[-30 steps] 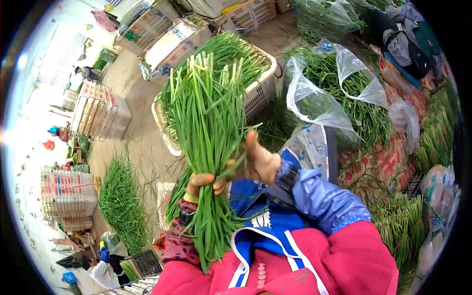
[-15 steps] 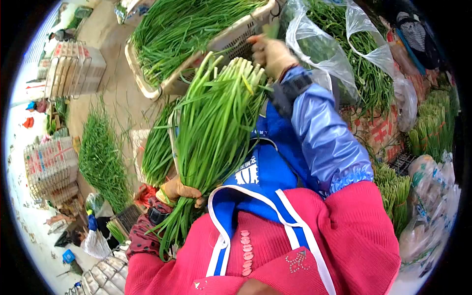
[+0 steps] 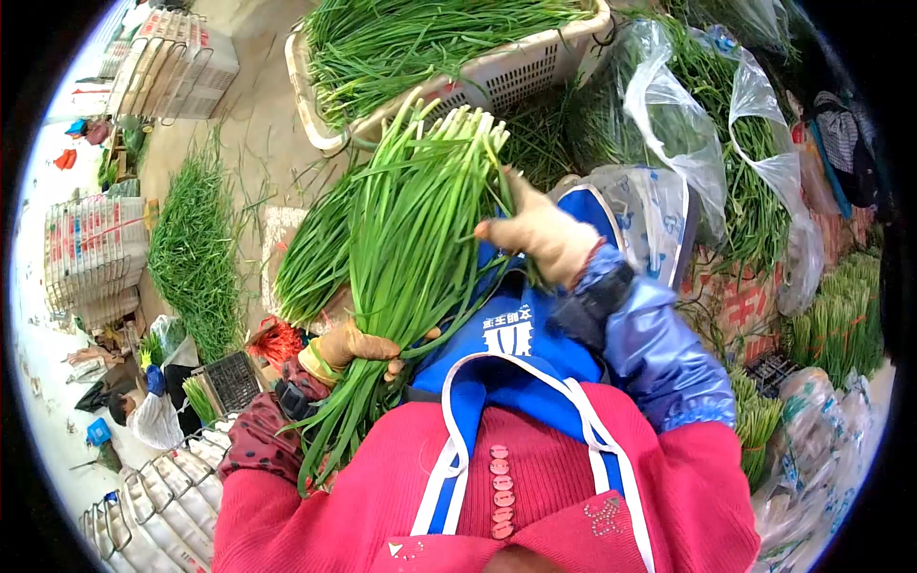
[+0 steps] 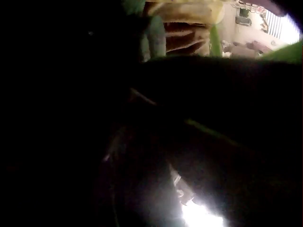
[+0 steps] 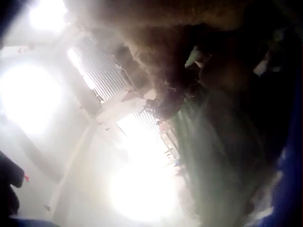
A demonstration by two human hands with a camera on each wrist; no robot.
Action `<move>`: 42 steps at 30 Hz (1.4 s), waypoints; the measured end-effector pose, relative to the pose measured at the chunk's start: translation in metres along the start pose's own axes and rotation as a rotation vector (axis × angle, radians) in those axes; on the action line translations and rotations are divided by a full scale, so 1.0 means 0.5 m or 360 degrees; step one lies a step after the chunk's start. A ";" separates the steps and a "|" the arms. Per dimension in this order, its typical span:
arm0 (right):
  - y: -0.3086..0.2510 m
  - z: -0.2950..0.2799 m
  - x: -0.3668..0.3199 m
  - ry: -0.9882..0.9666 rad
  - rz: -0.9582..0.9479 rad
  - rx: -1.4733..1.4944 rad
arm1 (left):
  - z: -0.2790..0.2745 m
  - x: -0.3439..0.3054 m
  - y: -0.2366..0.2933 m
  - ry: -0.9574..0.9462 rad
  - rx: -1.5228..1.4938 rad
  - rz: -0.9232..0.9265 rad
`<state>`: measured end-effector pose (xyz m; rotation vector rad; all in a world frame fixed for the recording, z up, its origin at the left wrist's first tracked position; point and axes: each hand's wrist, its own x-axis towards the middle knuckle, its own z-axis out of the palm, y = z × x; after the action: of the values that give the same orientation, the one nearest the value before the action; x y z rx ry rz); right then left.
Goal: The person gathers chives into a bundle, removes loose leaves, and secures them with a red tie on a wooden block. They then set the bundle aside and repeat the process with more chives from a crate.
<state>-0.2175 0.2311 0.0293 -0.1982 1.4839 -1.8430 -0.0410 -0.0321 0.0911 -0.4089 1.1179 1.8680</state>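
Observation:
My left hand (image 3: 353, 349), in a worn glove, grips a large bunch of garlic chives (image 3: 420, 220) around its lower leafy part. The pale cut ends point up and away, while loose leaf tips hang over the left sleeve. At the bunch's right edge, just below the cut ends, is my right hand (image 3: 549, 234), also gloved, its thumb and forefinger spread apart. Its other fingers are hidden. The left wrist view is mostly dark, with a strip of glove (image 4: 189, 12) at the top. Glare and shadow blur the chives (image 5: 208, 156) in the right wrist view.
Ahead stands a white plastic crate (image 3: 516, 72) heaped with chives. Another pile of chives (image 3: 310, 253) lies left of the bunch. More greens lie on the floor (image 3: 196, 248) and in a clear plastic bag (image 3: 659, 105). Tied bundles (image 3: 836, 310) stand at right, stacked crates (image 3: 91, 248) at left.
The bunch has come down closer to the body. My right hand left it, reached out toward the crate, and has come back to its right edge. The left hand keeps its grip.

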 end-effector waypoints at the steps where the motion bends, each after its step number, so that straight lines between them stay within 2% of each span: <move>1: 0.033 0.009 0.011 -0.0021 -0.0104 -0.0090 | -0.005 0.000 0.002 0.0001 0.0034 -0.0007; 2: 0.011 0.014 0.006 -0.0148 0.0118 -0.0194 | 0.000 0.001 0.011 0.0001 0.0065 -0.0019; 5: 0.012 -0.033 0.019 -0.0416 0.0285 -0.0436 | 0.021 -0.015 0.029 0.0102 0.0090 -0.0064; 6: -0.009 -0.047 0.017 -0.0311 0.0136 -0.0939 | 0.014 -0.019 0.026 0.0092 0.0083 -0.0090; 7: -0.042 -0.064 0.016 -0.0301 0.0400 -0.1016 | 0.013 -0.019 0.024 0.0082 0.0075 -0.0110; 9: -0.041 -0.120 0.055 -0.0091 0.0397 -0.1544 | 0.039 -0.020 0.039 0.0135 0.0125 -0.0112; 11: 0.015 -0.191 0.096 0.0303 -0.0014 -0.1631 | 0.044 -0.013 0.037 0.0167 0.0148 -0.0138; 12: 0.033 -0.254 0.130 0.0472 -0.0075 -0.1831 | 0.031 -0.013 0.038 0.0084 0.0124 -0.0289; 13: 0.045 -0.298 0.151 0.0646 -0.0133 -0.2022 | 0.020 -0.014 0.027 0.0054 0.0159 -0.0266; 15: -0.059 -0.263 0.100 0.0942 0.0276 -0.0910 | 0.000 -0.015 0.012 -0.0003 0.0242 -0.0233; 16: -0.077 -0.246 0.091 0.0886 0.0258 -0.0563 | 0.021 -0.023 0.025 0.0137 0.0227 -0.0294; 17: -0.095 -0.208 0.076 0.0675 0.0102 -0.0587 | 0.004 -0.020 0.004 0.0108 0.0202 -0.0323; 18: -0.111 -0.175 0.061 0.0375 -0.0045 -0.1148 | -0.027 -0.013 -0.030 0.0072 0.0182 -0.0356; 19: -0.123 -0.132 0.055 0.0058 -0.0058 -0.1396 | -0.045 -0.005 -0.047 0.0031 0.0169 -0.0385; 20: -0.119 -0.092 0.047 -0.0027 -0.0290 -0.1942 | -0.029 -0.002 -0.032 0.0112 0.0229 -0.0362; 21: -0.102 -0.055 0.051 -0.0008 -0.0368 -0.2187 | 0.000 -0.003 -0.005 0.0193 0.0289 -0.0338; 22: -0.110 -0.016 0.047 0.0025 -0.0277 -0.2079 | 0.016 -0.001 0.011 0.0276 0.0351 -0.0313; 23: -0.085 0.005 0.057 0.0139 -0.0352 -0.2035 | 0.013 0.003 0.009 0.0272 0.0388 -0.0320; 25: -0.065 0.007 0.077 0.0009 -0.0400 -0.2096 | -0.005 0.009 -0.013 0.0260 0.0471 -0.0352; 26: -0.082 0.010 0.091 -0.0023 -0.0029 -0.2110 | -0.016 0.007 -0.028 0.0259 0.0492 -0.0370; 31: -0.013 -0.129 0.156 0.0576 0.0106 -0.2055 | -0.033 -0.012 -0.068 0.0314 0.0506 -0.0352; 32: 0.008 -0.186 0.179 0.0553 0.0052 -0.2211 | -0.031 -0.016 -0.071 0.0316 0.0484 -0.0364; 34: 0.017 -0.286 0.181 0.0616 -0.0013 -0.2056 | -0.030 -0.020 -0.072 0.0324 0.0445 -0.0378; 36: -0.047 -0.295 0.153 0.0927 0.0121 -0.1440 | -0.032 -0.028 -0.071 0.0344 0.0407 -0.0386; 37: -0.067 -0.300 0.120 0.0748 0.0186 -0.1061 | -0.023 -0.028 -0.060 0.0341 0.0389 -0.0361; 39: -0.080 -0.261 0.087 0.0692 0.0414 -0.0934 | -0.004 -0.029 -0.039 0.0333 0.0353 -0.0313; 41: -0.101 -0.195 0.038 0.0134 0.0516 -0.0785 | -0.008 -0.021 -0.039 0.0320 0.0376 -0.0318; 42: -0.065 -0.177 0.039 0.0022 0.0436 -0.0706 | -0.011 -0.016 -0.044 0.0325 0.0393 -0.0311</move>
<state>-0.2944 0.2891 0.0239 -0.1828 1.8170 -1.2883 -0.0194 -0.0370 0.0818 -0.5544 1.3756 1.5215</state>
